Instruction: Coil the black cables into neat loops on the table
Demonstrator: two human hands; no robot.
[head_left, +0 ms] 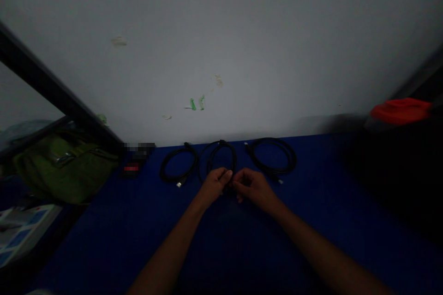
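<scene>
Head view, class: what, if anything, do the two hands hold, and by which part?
Left hand and right hand seem to pinch the middle coiled black cable at its lower edge; dim light hides the exact hold.

Free passage lay across the blue tabletop, lower right of frame; three coiled black cables obstructed the far edge.

Whatever the left hand and right hand pinch between them is hidden by their fingers and shadow, and the lower part of the middle cable disappears behind them. At the upper left of the table, the block is blurred beyond telling. At the right, the red thing fades into darkness below it. At the lower left, the edge cuts off the paper, its print too small to read
</scene>
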